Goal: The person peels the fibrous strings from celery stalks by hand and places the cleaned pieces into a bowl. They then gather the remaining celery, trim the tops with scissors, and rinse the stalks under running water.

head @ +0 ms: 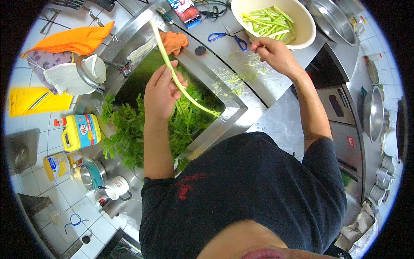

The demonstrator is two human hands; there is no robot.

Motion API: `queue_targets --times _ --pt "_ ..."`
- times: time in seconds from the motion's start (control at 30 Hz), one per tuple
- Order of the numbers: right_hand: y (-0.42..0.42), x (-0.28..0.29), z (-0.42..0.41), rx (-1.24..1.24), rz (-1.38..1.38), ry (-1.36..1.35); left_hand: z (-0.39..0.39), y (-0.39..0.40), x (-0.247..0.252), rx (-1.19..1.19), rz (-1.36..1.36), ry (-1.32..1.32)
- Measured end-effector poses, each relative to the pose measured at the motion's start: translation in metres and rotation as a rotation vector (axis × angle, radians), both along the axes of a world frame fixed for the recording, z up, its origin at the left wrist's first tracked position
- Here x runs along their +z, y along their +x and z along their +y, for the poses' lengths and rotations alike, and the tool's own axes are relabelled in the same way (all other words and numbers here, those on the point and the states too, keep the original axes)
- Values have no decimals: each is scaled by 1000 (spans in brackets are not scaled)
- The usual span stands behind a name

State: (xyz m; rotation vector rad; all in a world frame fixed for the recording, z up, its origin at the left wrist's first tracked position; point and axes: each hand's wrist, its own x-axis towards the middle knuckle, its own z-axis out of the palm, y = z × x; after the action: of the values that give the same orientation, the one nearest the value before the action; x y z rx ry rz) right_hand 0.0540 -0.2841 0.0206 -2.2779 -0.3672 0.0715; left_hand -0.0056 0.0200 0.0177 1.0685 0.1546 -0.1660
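Note:
My left hand (164,87) grips a long, peeled-looking celery stalk (165,56) across the sink (236,105). The stalk slants from the sink's far left edge to its near right edge. Below and around the left wrist lie leafy celery bunches (124,136), partly in the sink. My right hand (275,55) is raised over the steel counter with fingers curled together; I see nothing plainly held in it. Just left of it are blue-handled scissors (241,42). Behind it stands a cream basin (305,19) holding cut celery pieces (270,22). Pale celery strings (231,79) are strewn on the counter and sink rim.
An orange cloth (174,42) and a dark round stopper (200,50) sit on the sink's far rim. A lit phone (184,11) and cables (213,11) lie beyond. To the left are a faucet (87,73) draped with cloths and a yellow jug (82,132).

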Motion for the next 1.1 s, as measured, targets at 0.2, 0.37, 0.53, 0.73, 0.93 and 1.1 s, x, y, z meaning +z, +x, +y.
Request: queue_targets --times 0.2,0.37,0.53,0.73,0.93,1.1 --pt "-11 20 -5 -13 -51 233 -16 7 -2 -124 -24 1" --pt "-15 -4 -2 -6 11 384 -22 10 1 -234 -31 21" --pt "-6 -58 -6 73 -290 -489 -31 2 -1 -337 -68 146" --pt "-4 -19 13 20 -453 -301 -37 9 -9 -416 -143 428" --pt "-26 6 56 330 -704 -254 -41 15 -7 -468 -87 540" --pt "-16 -3 55 326 -817 -360 -44 13 -3 -429 -75 558"
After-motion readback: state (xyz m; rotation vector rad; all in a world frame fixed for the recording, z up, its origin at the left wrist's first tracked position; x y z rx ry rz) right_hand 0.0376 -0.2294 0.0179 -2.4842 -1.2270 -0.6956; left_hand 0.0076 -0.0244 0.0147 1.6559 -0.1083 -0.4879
